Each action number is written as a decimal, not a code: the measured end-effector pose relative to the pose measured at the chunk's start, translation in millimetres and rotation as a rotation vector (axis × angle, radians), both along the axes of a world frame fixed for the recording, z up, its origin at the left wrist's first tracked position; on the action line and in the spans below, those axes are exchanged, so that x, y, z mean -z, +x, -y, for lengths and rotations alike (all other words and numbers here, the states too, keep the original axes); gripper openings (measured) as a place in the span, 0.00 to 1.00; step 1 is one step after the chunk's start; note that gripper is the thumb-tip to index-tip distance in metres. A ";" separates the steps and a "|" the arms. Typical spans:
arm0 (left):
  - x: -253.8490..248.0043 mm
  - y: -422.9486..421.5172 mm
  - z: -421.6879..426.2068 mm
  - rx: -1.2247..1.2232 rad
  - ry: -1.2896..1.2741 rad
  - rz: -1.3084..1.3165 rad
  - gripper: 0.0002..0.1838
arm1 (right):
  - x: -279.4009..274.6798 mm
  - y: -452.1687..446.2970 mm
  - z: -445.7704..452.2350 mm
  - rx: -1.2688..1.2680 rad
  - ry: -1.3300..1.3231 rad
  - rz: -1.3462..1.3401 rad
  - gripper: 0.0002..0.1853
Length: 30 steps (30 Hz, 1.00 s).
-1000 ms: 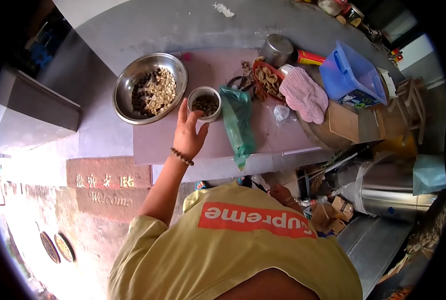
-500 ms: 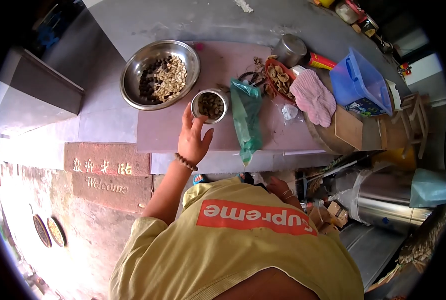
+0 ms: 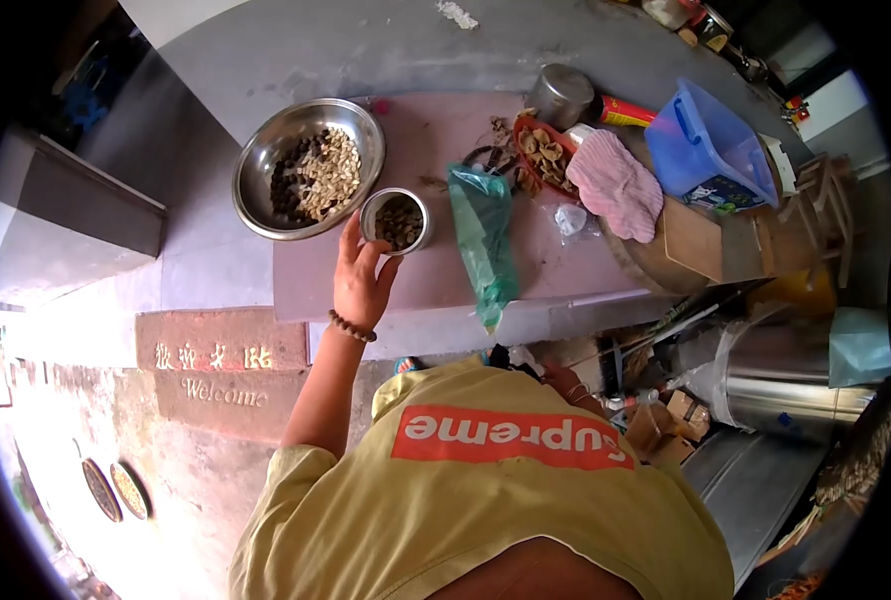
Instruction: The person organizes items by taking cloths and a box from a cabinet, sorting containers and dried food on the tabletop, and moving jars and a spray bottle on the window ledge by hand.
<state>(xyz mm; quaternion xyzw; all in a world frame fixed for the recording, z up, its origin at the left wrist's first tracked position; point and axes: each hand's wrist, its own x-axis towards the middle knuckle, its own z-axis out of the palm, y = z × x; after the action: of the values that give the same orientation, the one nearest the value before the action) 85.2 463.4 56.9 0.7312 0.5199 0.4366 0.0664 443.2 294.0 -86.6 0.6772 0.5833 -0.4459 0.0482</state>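
My left hand [image 3: 360, 284], with a beaded bracelet at the wrist, has its thumb and fingers against the near left side of a round metal cup [image 3: 427, 222]. Small brown pieces [image 3: 399, 222] lie inside the cup. Just up and left of it stands a wide steel bowl [image 3: 250, 205], holding dark round pieces [image 3: 288, 186] beside pale ones [image 3: 333, 178]. A green plastic bag [image 3: 484, 240] lies to the right of the cup. My right hand [image 3: 564, 382] hangs low beside my shirt, below the table edge, its fingers dark and partly hidden.
To the right are a red basket [image 3: 524, 140] of dried pieces, a pink cloth [image 3: 616, 185], a blue plastic box [image 3: 716, 150], a metal canister [image 3: 563, 95] and a small clear bag [image 3: 571, 220]. A welcome mat [image 3: 221, 370] and two round trays lie on the floor at left.
My left hand has closed in on the cup's side. The cup has shifted left, away from the green bag and closer to the bowl. My right hand stays low.
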 end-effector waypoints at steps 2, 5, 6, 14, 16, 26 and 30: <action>0.7 0.8 4.0 0.013 0.015 0.004 0.10 | -3.3 -1.0 -3.7 -0.032 -0.035 0.030 0.24; 0.4 4.5 11.2 0.047 0.012 0.040 0.10 | -15.6 -5.0 -10.5 -0.023 0.023 0.007 0.23; 1.6 4.9 13.1 0.040 0.004 0.042 0.10 | -25.2 -9.8 -16.1 -0.030 0.015 0.009 0.23; 9.9 5.3 21.0 0.043 -0.069 0.099 0.12 | -126.8 -59.2 -75.5 0.235 0.211 -0.592 0.08; 9.8 7.6 22.3 0.042 -0.120 0.101 0.13 | -175.1 -88.6 -94.3 0.093 0.429 -0.630 0.06; 2.9 17.0 24.7 0.007 -0.037 -0.025 0.16 | -212.4 -187.1 -182.1 -0.564 0.924 -0.397 0.10; 0.8 19.0 22.6 -0.001 0.042 -0.075 0.12 | -218.5 -218.5 -208.3 -0.888 0.587 0.290 0.09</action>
<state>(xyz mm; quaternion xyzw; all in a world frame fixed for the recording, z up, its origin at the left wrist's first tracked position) 104.2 440.8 56.1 0.7480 0.5132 0.4197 0.0314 224.8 502.2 131.9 0.4056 0.9001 -0.1034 0.1205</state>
